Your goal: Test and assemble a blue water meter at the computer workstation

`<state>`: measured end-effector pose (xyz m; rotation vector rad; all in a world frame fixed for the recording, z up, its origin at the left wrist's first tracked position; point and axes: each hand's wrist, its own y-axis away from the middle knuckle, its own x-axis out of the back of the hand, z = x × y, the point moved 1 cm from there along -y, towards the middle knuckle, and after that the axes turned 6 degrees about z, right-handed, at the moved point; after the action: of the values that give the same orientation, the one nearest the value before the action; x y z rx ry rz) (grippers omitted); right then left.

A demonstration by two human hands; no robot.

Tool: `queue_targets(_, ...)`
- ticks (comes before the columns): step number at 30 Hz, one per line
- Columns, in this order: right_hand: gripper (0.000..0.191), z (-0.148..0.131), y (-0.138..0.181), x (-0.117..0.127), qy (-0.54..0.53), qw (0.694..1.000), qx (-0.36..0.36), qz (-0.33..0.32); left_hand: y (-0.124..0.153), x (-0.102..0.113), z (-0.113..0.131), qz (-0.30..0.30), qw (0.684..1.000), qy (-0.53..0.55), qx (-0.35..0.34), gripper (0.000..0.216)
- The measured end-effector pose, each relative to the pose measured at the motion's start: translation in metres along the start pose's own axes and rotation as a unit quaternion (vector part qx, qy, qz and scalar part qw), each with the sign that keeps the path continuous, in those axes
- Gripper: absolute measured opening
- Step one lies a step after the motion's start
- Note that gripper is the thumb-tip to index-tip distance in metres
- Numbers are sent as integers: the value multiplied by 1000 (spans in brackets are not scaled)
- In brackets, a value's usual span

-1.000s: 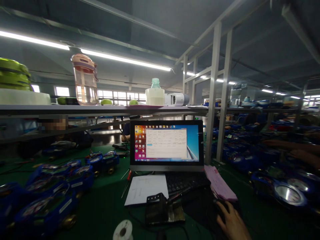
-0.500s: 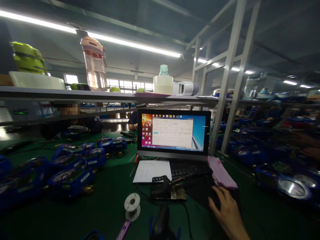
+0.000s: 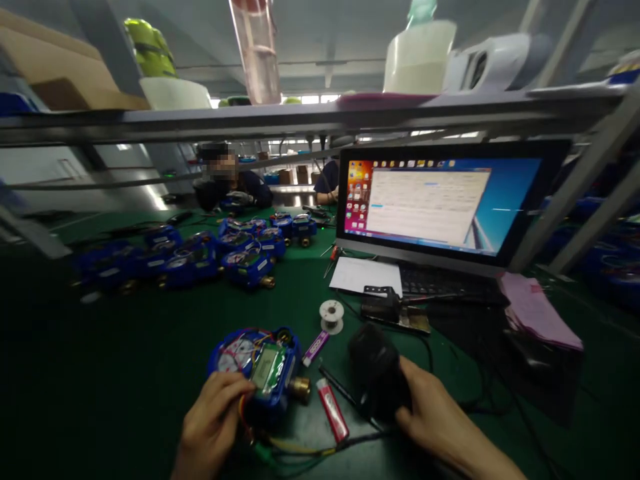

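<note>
Green felt-covered workbench (image 3: 125, 360) fills the lower frame, grey metal shelf (image 3: 280, 120) running across the top. Black-framed computer monitor (image 3: 445, 200) sits right of centre, window open on screen, black keyboard (image 3: 450, 285) under it. Cluster of blue water meters (image 3: 200, 257) at centre left. Stack of pink paper slips (image 3: 540, 310) at right edge, white paper sheet (image 3: 365, 275) in front of the monitor. Another person sits at upper centre-left, behind the shelf.

Blue round water meter with open top and small LCD board (image 3: 260, 363) lies at lower centre. Left hand (image 3: 213, 423) rests on its left side, fingers curled against the casing, wires trailing under. Right hand (image 3: 435, 417) wraps closed around a black handheld device (image 3: 377, 370) at lower centre-right. White solder spool (image 3: 331, 315), purple tube (image 3: 316, 347) and red lighter-like stick (image 3: 333, 417) lie just beside the meter.

Meter likely heavy, rigid, brass fittings; exposed board and thin wires look fragile, so grip by the blue body sides.
</note>
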<state>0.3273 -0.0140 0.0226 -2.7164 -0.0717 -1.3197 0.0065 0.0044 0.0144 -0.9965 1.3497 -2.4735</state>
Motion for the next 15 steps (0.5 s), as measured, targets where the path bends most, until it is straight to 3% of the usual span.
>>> queue_targets(3, 26, -29, 3, 6, -101, 988, 63, -94, -3, -1, 5, 0, 1000, 14, 26, 16)
queue_targets(5, 16, -43, 3, 4, -134, 978, 88, -132, -1, -2, 5, -2, 999, 19, 35, 17)
queue_targets(15, 15, -47, -5, -17, -122, 973, 150, -126, -3, -2, 9, 3, 999, 24, 42, 15)
